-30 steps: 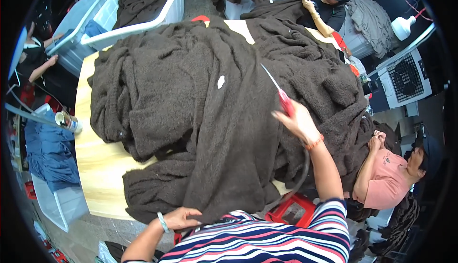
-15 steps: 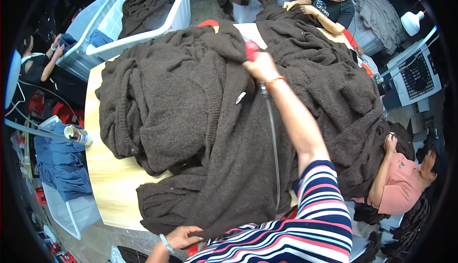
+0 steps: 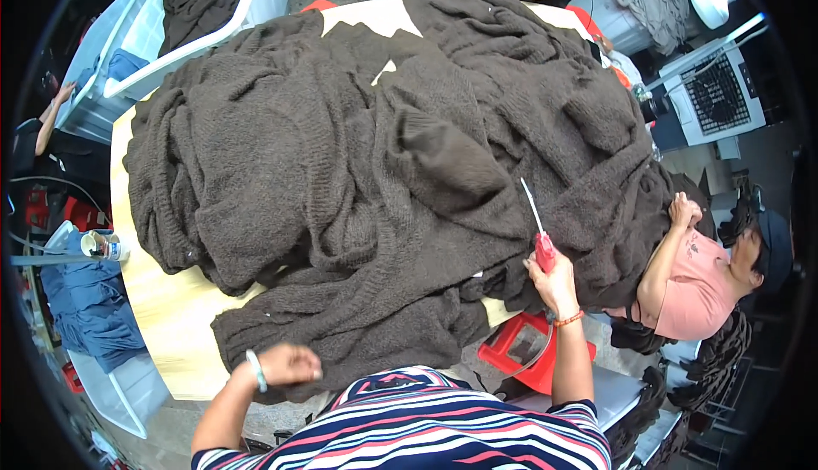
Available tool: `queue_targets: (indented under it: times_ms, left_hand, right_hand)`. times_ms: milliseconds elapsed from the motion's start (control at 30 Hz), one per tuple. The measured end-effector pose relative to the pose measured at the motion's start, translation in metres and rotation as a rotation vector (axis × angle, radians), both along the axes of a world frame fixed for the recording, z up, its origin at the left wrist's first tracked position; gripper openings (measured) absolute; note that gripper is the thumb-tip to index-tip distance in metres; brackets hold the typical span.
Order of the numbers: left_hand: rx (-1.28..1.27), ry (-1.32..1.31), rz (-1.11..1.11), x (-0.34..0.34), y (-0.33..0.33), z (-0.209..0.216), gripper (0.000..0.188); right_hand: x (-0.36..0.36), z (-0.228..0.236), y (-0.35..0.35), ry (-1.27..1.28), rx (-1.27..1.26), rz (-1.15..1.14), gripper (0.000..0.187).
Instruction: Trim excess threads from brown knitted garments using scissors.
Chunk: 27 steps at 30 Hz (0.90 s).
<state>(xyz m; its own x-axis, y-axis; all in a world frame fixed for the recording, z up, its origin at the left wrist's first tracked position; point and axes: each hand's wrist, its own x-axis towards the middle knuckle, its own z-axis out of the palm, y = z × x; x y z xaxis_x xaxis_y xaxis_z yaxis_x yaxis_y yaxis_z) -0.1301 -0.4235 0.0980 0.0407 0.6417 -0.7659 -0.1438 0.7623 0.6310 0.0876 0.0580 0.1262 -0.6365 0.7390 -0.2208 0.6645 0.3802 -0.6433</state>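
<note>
In my right hand (image 3: 555, 282) is an air blow gun (image 3: 544, 248) with a red handle and a long thin nozzle, pointing away from me over the cloth. Its hose runs down past my wrist. My left hand (image 3: 291, 363), a bracelet at its wrist, hovers by the near left edge of the garment with fingers curled in; nothing shows in them. Between my hands lies a dark brown knitted garment (image 3: 400, 257), a raised fold billowing in its middle. More brown knitwear (image 3: 230, 163) is heaped to the left, and another pile (image 3: 588, 129) to the right.
The pale wooden table (image 3: 162, 321) shows at its left side. White bins (image 3: 268, 1) stand beyond it. A blue pile (image 3: 89, 299) sits in a bin at left. A red stool (image 3: 520, 359) is near my right arm. A co-worker in pink (image 3: 694, 291) works at right.
My right hand has drawn the air blow gun back toward me and to the right. The garment's middle has puffed up and shifted. My left hand has lifted from the cloth edge; the view has shifted.
</note>
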Motion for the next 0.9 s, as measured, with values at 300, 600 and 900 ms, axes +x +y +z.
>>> queue_targets:
  times_ms: [300,600,900]
  left_hand:
    - [0.337,0.601,0.642,-0.033,0.210,-0.064,0.056]
    - [0.532,-0.195,1.236,-0.044,0.215,-0.025,0.055]
    - [0.492,0.160,0.991,0.019,0.009,0.105,0.085]
  right_hand:
    - [-0.185,0.041,-0.041,0.113,0.458,0.477,0.061]
    - [-0.196,0.017,-0.016,0.105,0.039,0.485,0.030]
    - [0.009,0.071,-0.020,-0.398,-0.465,0.520,0.038]
